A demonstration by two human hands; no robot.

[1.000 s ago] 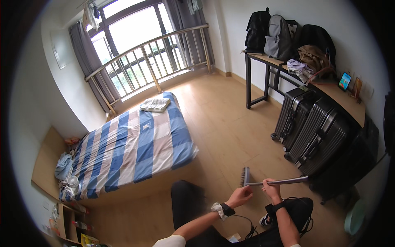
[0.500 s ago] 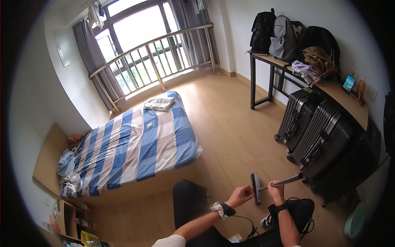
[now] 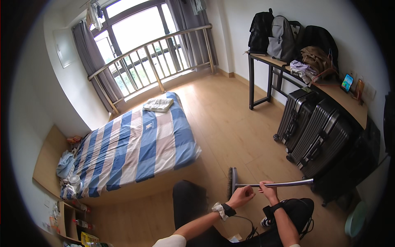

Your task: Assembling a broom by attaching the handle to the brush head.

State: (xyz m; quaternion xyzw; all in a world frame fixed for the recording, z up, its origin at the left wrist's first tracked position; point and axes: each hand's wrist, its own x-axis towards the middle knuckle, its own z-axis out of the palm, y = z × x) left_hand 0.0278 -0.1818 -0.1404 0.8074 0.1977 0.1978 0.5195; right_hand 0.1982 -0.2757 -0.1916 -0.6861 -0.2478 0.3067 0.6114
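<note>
My right hand (image 3: pixel 268 192) is closed around the grey metallic handle of a long-handled brush (image 3: pixel 292 183). The brush lies almost level in the air, its dark-bristled head pointing left and the handle's end reaching toward the suitcases. Close to the head, just below the handle, is my left hand (image 3: pixel 241 196) with its fingers curled together. Whether anything sits between those fingertips is too small to tell. A white scrunchie (image 3: pixel 220 210) and a dark band circle my left wrist; a black band is on the right one.
A bed (image 3: pixel 135 140) with a blue striped sheet stands left, a folded cloth (image 3: pixel 158 104) on it. Black suitcases (image 3: pixel 325 136) stand right, beside a table (image 3: pixel 345 99) bearing backpacks, clothes and a phone. A green basin (image 3: pixel 355 220) sits lower right; a dark cable lies near my legs.
The brush has turned: its head has swung left and toward me, and the handle is more level. My right hand has shifted slightly left; my left hand stays nearly in place.
</note>
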